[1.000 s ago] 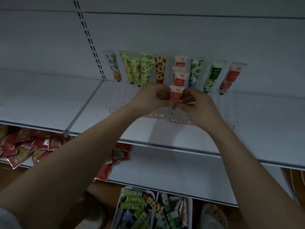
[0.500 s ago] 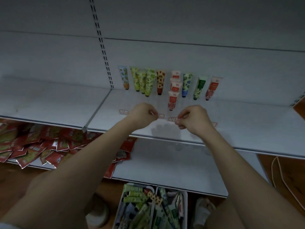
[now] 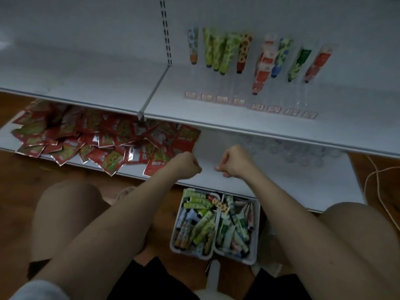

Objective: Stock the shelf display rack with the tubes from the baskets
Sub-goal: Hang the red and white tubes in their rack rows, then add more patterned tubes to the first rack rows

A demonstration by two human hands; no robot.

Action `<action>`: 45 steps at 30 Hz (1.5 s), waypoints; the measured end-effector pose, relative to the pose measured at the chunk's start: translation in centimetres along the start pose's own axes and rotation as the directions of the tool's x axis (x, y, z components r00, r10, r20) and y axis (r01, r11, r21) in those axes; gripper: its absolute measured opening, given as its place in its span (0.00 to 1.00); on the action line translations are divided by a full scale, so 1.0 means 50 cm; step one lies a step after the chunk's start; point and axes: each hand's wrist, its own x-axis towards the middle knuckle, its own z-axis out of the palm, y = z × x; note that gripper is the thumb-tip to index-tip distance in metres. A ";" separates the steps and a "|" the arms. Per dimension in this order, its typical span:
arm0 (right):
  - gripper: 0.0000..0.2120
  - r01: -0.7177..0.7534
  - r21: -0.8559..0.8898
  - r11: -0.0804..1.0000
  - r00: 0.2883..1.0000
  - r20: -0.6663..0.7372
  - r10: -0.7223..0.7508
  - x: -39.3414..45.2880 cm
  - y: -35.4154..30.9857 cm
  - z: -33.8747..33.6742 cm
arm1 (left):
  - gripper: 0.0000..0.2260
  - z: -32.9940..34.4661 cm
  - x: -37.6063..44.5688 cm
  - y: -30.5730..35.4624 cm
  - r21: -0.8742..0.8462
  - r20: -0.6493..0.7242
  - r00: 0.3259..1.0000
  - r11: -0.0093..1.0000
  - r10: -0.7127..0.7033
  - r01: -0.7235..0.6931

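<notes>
Several printed tubes (image 3: 220,50) stand in a row against the back of the white upper shelf (image 3: 216,120); three red-and-white tubes (image 3: 263,68) line up one in front of another. On the floor between my knees sit two white baskets, the left basket (image 3: 175,234) and the right basket (image 3: 258,230), both full of mixed tubes. My left hand (image 3: 186,164) and my right hand (image 3: 234,162) hover side by side over the lower shelf (image 3: 281,187), just above the baskets. Both have curled fingers and hold nothing.
A heap of red sachets (image 3: 97,144) covers the left of the lower shelf. Small clear plastic pieces (image 3: 303,152) lie at its back right. Red price labels (image 3: 257,107) line the upper shelf's front. A cable (image 3: 372,176) runs over the wooden floor at right.
Both hands let go of the red-and-white tube on the upper shelf, pulled back and dropped to the lower shelf. The view tilted down, showing the baskets fully.
</notes>
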 end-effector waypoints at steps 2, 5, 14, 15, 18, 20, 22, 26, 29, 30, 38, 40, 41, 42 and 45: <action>0.20 -0.062 0.015 0.998 0.996 0.065 0.061 0.012 0.023 0.060 | 0.14 0.039 0.012 -0.045 0.036 0.065 0.997 0.998 -0.052 0.049; 0.23 -0.078 -0.046 0.996 0.982 0.169 0.085 0.035 0.064 0.146 | 0.12 0.095 0.032 -0.110 0.106 0.117 0.986 0.989 -0.118 0.105; 0.20 -0.288 -0.121 0.950 0.910 0.276 0.311 0.037 0.254 0.329 | 0.08 0.262 0.078 -0.235 0.191 0.253 0.936 0.961 -0.244 0.199; 0.20 -0.303 -0.120 0.945 0.904 0.276 0.325 0.032 0.272 0.344 | 0.09 0.279 0.080 -0.242 0.193 0.276 0.929 0.961 -0.245 0.196; 0.19 -0.346 -0.090 0.934 0.899 0.251 0.357 0.021 0.300 0.375 | 0.11 0.320 0.080 -0.254 0.183 0.311 0.925 0.969 -0.218 0.167; 0.15 -0.331 -0.086 0.940 0.917 0.207 0.342 0.021 0.302 0.395 | 0.16 0.343 0.075 -0.258 0.143 0.286 0.935 0.974 -0.210 0.175; 0.08 -0.291 -0.084 0.953 0.943 0.145 0.300 0.026 0.293 0.409 | 0.17 0.364 0.068 -0.263 0.064 0.250 0.943 0.976 -0.218 0.209; 0.07 -0.183 -0.047 0.982 0.966 0.179 0.189 0.033 0.270 0.452 | 0.17 0.411 0.061 -0.287 -0.062 0.170 0.941 0.950 -0.293 0.307; 0.08 -0.185 -0.033 0.982 0.960 0.208 0.188 0.038 0.262 0.484 | 0.17 0.418 0.060 -0.288 -0.074 0.118 0.941 0.943 -0.316 0.325; 0.08 -0.198 -0.025 0.980 0.960 0.194 0.199 0.041 0.261 0.491 | 0.17 0.423 0.060 -0.292 -0.087 0.111 0.946 0.946 -0.303 0.313; 0.17 -0.273 -0.012 0.962 0.942 0.202 0.270 0.071 0.243 0.505 | 0.05 0.361 0.050 -0.332 -0.352 0.123 0.943 0.874 -0.310 0.334; 0.23 -0.250 -0.004 0.968 0.951 0.187 0.246 0.075 0.228 0.512 | 0.08 0.336 0.044 -0.340 -0.467 0.128 0.937 0.813 -0.326 0.347; 0.24 -0.239 -0.010 0.971 0.952 0.193 0.236 0.076 0.220 0.515 | 0.06 0.330 0.044 -0.344 -0.517 0.141 0.928 0.774 -0.344 0.366; 0.25 -0.230 -0.016 0.973 0.951 0.207 0.228 0.075 0.214 0.521 | 0.04 0.323 0.041 -0.346 -0.564 0.156 0.915 0.727 -0.372 0.392; 0.24 -0.249 -0.071 0.966 0.941 0.220 0.258 0.076 0.204 0.544 | 0.06 0.317 0.043 -0.362 -0.648 0.193 0.872 0.609 -0.450 0.458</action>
